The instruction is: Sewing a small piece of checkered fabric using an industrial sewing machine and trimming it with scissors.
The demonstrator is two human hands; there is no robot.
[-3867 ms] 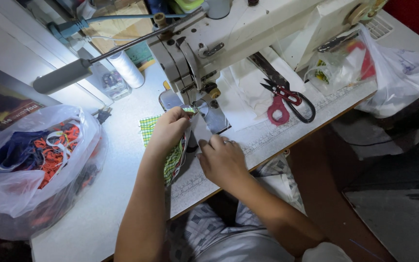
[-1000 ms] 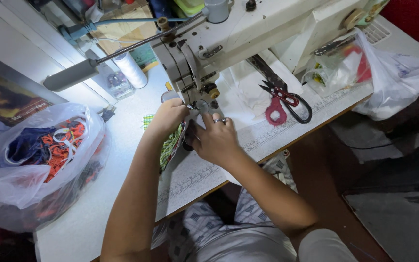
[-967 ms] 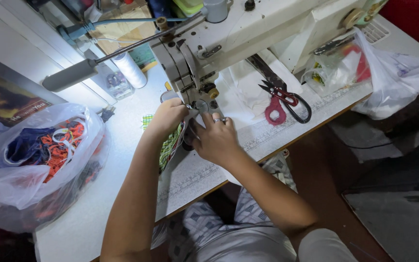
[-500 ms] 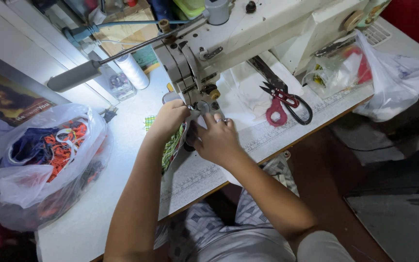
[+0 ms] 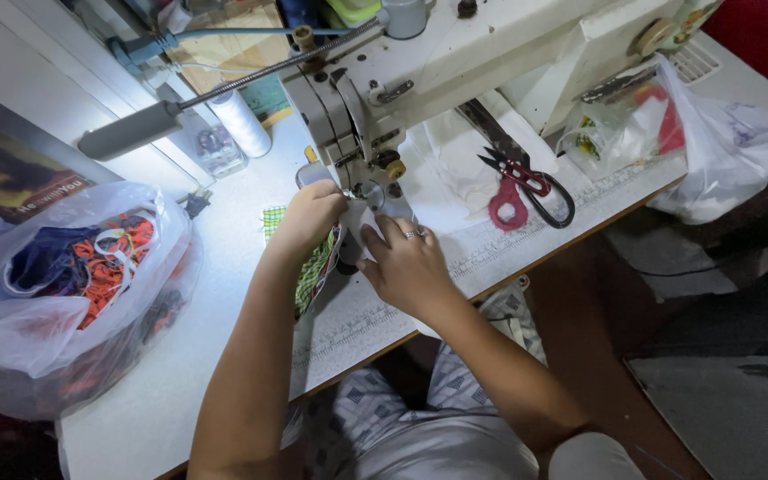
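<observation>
Near the middle of the frame, the left hand (image 5: 311, 216) lies curled over a piece of green checked fabric (image 5: 313, 267), fingers pressing it down against the white table (image 5: 224, 311) right under the head of the sewing machine (image 5: 455, 62); whether it pinches the cloth or only holds it flat cannot be told. Just to its right the right hand (image 5: 409, 267), a ring on one finger, rests with fingers spread and flat on the table, its fingertips reaching up to the fabric's edge at the needle area; it grips nothing that shows. The fabric sits between the two hands, mostly hidden under the left one, with a strip of checks showing below the left wrist and a little corner to its left. To the right of the hands, on a white cloth beneath the machine arm, lie scissors (image 5: 526, 191) with red and black handles. Farther right, a clear plastic bag (image 5: 615, 133) with coloured contents and a larger white bag (image 5: 731, 151) sit at the table's edge. In the upper left of the frame a spool of white thread (image 5: 240, 123) stands beside a grey lamp (image 5: 131, 131) on a flexible arm. At the left edge sits a big clear plastic bag (image 5: 64, 293) filled with orange, blue and dark cloth pieces.
</observation>
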